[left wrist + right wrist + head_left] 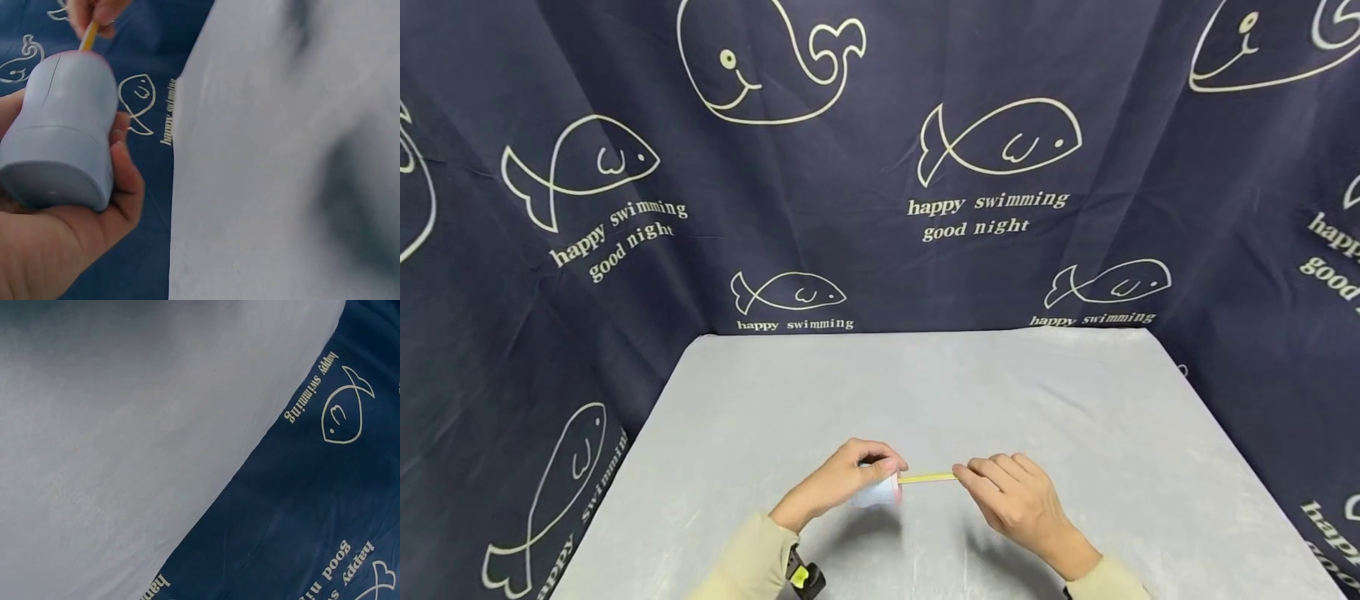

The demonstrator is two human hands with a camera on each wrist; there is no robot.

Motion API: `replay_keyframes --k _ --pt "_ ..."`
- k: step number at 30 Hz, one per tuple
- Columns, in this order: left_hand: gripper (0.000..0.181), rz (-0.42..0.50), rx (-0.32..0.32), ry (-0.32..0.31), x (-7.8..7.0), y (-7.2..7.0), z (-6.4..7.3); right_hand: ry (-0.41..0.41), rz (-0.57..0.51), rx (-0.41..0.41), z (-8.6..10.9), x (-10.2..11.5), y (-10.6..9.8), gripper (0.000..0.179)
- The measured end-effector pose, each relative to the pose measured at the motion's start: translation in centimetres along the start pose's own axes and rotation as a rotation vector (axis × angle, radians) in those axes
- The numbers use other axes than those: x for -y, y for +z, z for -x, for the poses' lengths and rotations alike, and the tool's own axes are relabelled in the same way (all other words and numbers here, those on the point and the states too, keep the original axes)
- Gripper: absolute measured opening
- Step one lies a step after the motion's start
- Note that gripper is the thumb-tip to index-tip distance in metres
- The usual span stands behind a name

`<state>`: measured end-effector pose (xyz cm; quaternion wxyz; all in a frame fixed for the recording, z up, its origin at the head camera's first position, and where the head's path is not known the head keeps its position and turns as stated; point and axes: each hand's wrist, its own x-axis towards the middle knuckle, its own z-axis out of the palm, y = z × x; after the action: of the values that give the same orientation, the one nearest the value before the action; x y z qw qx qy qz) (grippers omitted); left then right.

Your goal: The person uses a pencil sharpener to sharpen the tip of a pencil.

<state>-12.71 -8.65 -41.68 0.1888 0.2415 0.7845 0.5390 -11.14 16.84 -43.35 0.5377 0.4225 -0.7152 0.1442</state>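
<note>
A light blue, waisted pencil sharpener [872, 495] with a pink rim lies in my left hand [838, 479], held tilted above the table. In the left wrist view its smooth body [65, 112] and rounded base face the camera, and fingers curl round both sides. A thin yellow pencil [927, 478] runs from the pink end of the sharpener toward the right. My right hand [1018, 500] pinches the pencil's far end between thumb and fingers. The pencil's other tip is hidden at the sharpener. Neither hand nor the pencil shows in the right wrist view.
A pale grey cloth covers the table [850, 383]. Dark blue curtains [880, 167] with white fish and whale drawings hang behind it and on both sides. Shadows of the hands fall on the cloth. A black strap device [805, 577] sits at the left wrist.
</note>
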Motion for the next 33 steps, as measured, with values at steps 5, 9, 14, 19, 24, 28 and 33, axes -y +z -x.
replay_keyframes --k 5,9,14,19,24,28,33 --pt "0.031 0.140 0.062 -0.058 -0.5 0.0 0.0 -0.062 0.026 -0.086 -1.0 0.0 -0.2 0.027" --pt "0.026 -0.036 -0.002 0.028 -0.8 0.4 0.2 -0.040 0.031 -0.081 -1.4 0.3 -0.1 0.032" --pt "0.017 -0.264 -0.119 0.183 -1.0 0.9 0.4 0.124 -0.052 0.053 -0.9 0.7 -0.4 0.031" --pt "0.021 -0.464 -0.194 0.328 -0.6 1.9 0.9 0.741 -0.624 0.547 -0.8 0.6 -2.1 0.009" --pt "0.026 -0.663 -0.233 0.610 0.4 2.7 1.0 1.210 -1.106 0.834 -1.3 -0.7 -3.0 0.012" --pt "0.034 -0.733 -0.288 0.738 1.2 3.0 1.2 1.230 -1.170 0.887 -1.2 -0.9 -2.5 0.014" --pt "0.026 -0.678 -0.328 0.647 1.3 2.5 1.6 1.087 -0.869 0.880 -1.4 -0.2 -1.9 0.007"
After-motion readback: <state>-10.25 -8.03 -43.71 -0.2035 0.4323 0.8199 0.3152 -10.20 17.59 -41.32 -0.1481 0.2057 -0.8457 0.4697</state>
